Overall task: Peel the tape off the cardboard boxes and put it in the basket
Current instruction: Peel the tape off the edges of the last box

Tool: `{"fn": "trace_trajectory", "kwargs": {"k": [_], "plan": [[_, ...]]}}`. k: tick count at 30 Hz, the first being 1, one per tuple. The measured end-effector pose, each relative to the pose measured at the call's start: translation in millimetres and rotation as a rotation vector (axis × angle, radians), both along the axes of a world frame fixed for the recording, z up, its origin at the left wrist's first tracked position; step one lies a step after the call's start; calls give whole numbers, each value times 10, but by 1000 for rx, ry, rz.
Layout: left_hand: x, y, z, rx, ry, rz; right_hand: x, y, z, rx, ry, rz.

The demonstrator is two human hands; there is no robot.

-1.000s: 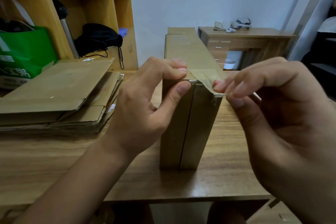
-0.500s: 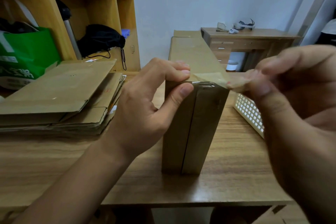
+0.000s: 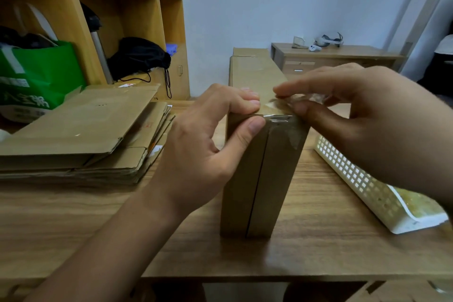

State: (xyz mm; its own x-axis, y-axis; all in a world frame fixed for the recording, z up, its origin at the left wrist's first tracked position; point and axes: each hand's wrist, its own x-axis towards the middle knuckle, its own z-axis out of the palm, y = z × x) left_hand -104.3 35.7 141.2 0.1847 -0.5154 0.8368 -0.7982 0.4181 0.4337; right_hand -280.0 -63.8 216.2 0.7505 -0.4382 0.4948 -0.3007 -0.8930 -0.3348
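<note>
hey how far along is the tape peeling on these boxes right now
Done: the white basket beside the box already holds some yellowish crumpled material, apparently tape. In hand: the left hand steadies the upright cardboard box while the right hand pinches clear tape at its top edge. Left: freeing that strip and dropping it in the basket.

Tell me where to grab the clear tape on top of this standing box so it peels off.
Pinch the tape at its lifted, crinkled end on the cardboard box's near top edge, coming from the right, since the left hand already braces the left corner.
</note>
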Motion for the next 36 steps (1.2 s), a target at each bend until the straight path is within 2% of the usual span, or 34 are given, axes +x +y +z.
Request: {"fn": "trace_trajectory", "kwargs": {"k": [5,9,13,15,19,24,27,32,36], "plan": [[-15,-9,4,8,-10,5,45,-73,69,-2,-49,13],[-19,10,-8,-4,-5,17,101,-32,-124,12,-253,12],[-45,-1,6,-1,-12,19,95,-4,-334,166,-467,116],[-44,-8,1,-3,-8,23,114,7,-398,176,-523,144],[-31,-3,-19,-23,-6,21,138,75,-501,110,-593,222],[-32,-17,-28,-19,-22,20,85,131,-594,-145,-567,221],[46,9,-36,-13,35,13,-23,207,-556,-225,-583,254],[128,83,-15,14,47,4,-71,195,-760,-86,-499,350],[32,22,15,44,6,24,-112,236,-1023,111,-629,322]]}}
